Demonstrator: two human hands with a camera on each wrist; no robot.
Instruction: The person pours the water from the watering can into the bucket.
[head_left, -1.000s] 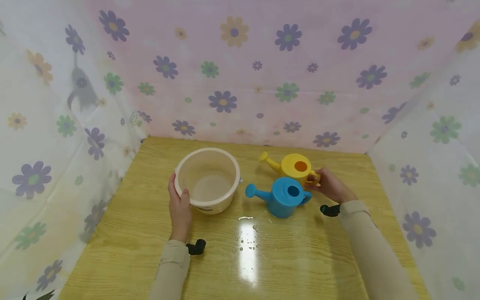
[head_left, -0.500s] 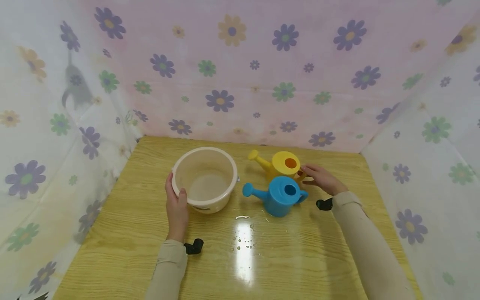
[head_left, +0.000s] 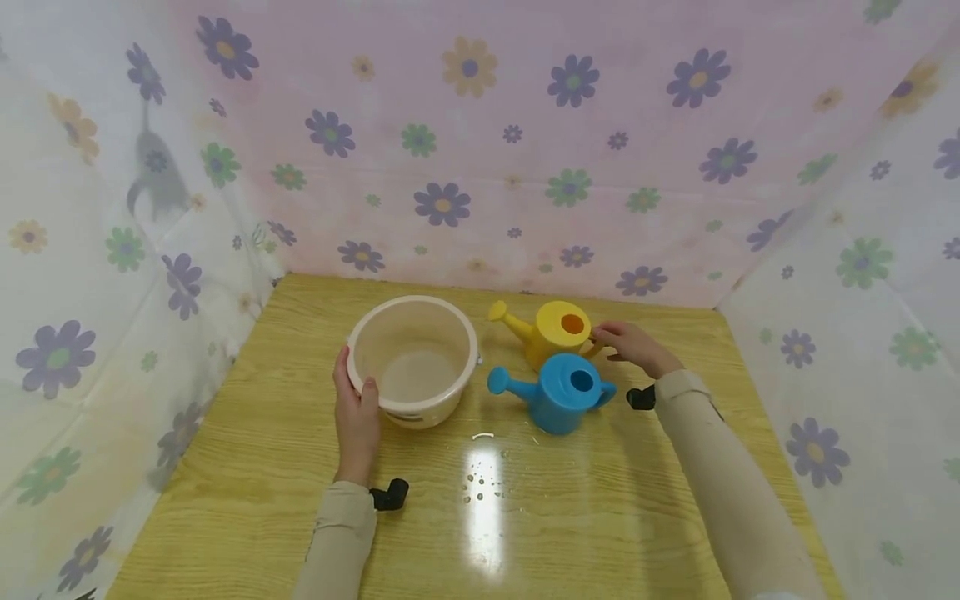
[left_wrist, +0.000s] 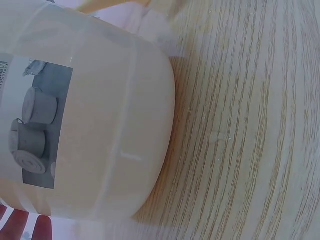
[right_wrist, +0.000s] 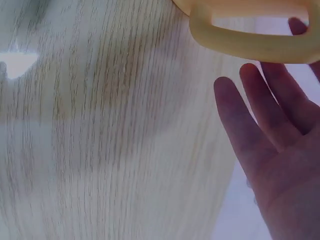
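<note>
My left hand point(head_left: 357, 425) grips the near left rim of a cream plastic bucket point(head_left: 442, 398), thumb on the rim and fingers against the outer side. In the left wrist view, its fingertips point(left_wrist: 42, 227) touch the bucket's wall beside a printed label point(left_wrist: 40, 125). At the right, my right hand point(head_left: 633, 346) is at the handle of a yellow watering can point(head_left: 553, 333), apparently pinching it between thumb and forefinger. The right wrist view has one fingertip showing through the handle point(right_wrist: 250, 46), the other fingers extended below. A blue watering can point(head_left: 558, 404) stands just in front of the yellow one.
Water drops point(head_left: 480, 487) lie on the wooden table point(head_left: 247, 467) in front of the bucket and cans. Flowered cloth walls point(head_left: 517, 167) enclose the table at the back and both sides.
The yellow watering can has shifted left behind the blue one, with my right hand following at its handle. My left hand and the bucket have stayed in place, as has the blue can.
</note>
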